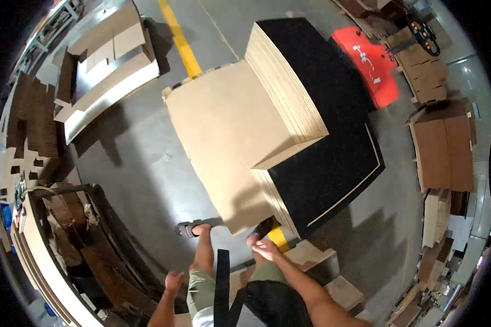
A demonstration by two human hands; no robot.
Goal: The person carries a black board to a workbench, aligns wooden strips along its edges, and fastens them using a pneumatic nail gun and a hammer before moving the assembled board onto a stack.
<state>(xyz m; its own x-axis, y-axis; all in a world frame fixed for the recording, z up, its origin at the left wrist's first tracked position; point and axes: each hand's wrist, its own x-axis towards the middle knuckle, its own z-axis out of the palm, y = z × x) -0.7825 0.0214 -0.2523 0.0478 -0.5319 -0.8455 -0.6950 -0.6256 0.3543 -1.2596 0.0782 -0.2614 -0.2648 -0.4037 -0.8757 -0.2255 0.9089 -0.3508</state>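
Observation:
My left hand (174, 282) hangs low at my left side, loosely curled with its fingers a little apart and nothing visible in it. In front of my right leg is my right hand (265, 250), fingers stretched out, also holding nothing. Just ahead of my feet lies a broad tan sheet (223, 125) of board or cardboard, on what looks like a pallet. Stacked along its right side are black-topped boards (327, 71) with pale layered edges. A second, nearer stack of black boards (322, 174) comes closest to my right hand. Neither hand touches the stacks.
A red pallet truck or machine part (365, 68) stands beyond the stack. Far left is an open cardboard box (109, 60); at near left stands a dark-framed cart (93, 218) with cardboard. Brown cartons (444, 144) line the right. Yellow tape (180, 38) marks the grey floor.

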